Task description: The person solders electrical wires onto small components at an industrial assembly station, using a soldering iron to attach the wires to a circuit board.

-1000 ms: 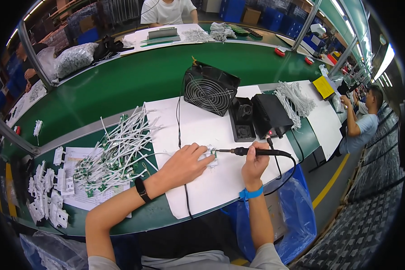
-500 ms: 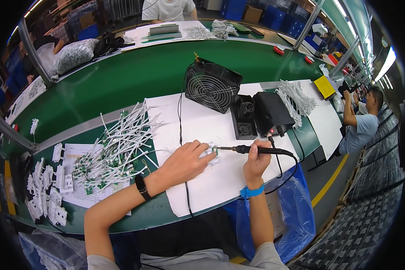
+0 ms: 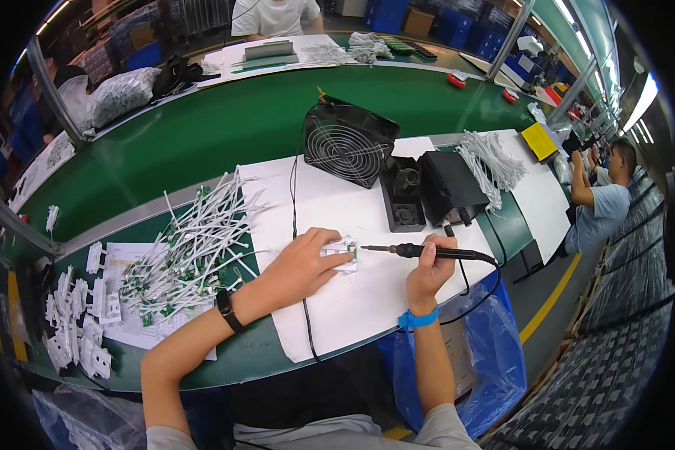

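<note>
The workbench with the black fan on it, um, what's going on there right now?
A person's left hand steadies a small white piece with a green board on a white sheet. Their right hand holds a soldering iron, its tip just right of the piece. To the left lie a pile of white-wired green boards and loose white plastic parts. The black fan stands beyond the hands.

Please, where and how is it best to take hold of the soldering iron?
Grip the soldering iron by its thick black handle, probably from the near right side, as the right hand does. Its slim metal tip points left and its cord leaves at the right, so this approach should stay clear of the tip.
</note>
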### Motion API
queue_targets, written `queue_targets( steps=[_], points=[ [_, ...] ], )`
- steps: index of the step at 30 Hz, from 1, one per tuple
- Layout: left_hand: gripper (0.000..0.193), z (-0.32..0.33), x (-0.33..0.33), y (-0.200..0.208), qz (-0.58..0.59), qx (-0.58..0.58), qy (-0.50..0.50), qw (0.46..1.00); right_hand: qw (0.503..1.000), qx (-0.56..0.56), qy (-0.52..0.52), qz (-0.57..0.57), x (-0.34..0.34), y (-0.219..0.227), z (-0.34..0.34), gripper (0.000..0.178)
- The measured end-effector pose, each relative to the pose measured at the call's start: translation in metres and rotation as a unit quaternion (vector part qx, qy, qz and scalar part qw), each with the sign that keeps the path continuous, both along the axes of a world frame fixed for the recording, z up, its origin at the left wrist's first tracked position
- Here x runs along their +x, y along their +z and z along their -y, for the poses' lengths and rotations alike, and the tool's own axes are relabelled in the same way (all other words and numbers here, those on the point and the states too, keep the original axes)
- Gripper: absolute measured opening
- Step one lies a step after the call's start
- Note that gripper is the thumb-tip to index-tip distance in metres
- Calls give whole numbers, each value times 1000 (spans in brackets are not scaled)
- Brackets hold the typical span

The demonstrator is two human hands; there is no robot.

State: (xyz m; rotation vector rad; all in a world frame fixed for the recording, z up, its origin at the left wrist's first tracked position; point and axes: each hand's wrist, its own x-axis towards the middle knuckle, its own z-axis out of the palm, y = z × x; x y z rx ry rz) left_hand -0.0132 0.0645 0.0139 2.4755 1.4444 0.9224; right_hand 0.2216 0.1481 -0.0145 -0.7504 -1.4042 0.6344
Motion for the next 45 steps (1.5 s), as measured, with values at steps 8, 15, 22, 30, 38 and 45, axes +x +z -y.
queue_targets(
  steps=[8, 15, 22, 30, 38, 45],
  points=[
    [34, -3, -14, 5, 77, -105, -5, 991, 994, 0, 101, -47, 0, -5, 0, 12],
    [32, -9, -18, 12, 67, -139, -13, 988, 992, 1, 125, -10, 0, -4, 0, 13],
    [32, -11, -17, 15, 45, -133, -15, 990, 989, -8, 145, -4, 1, -6, -1, 11],
    [31, -11, -18, 14, 37, -138, -11, 990, 988, -6, 154, 12, 2, -5, 0, 11],
    [31, -12, -17, 15, 31, -132, -14, 991, 988, -3, 151, 26, 2, -6, -1, 13],
    [31, -12, -16, 15, 24, -127, -13, 992, 990, -3, 141, 6, 1, -8, -2, 10]
  ],
)
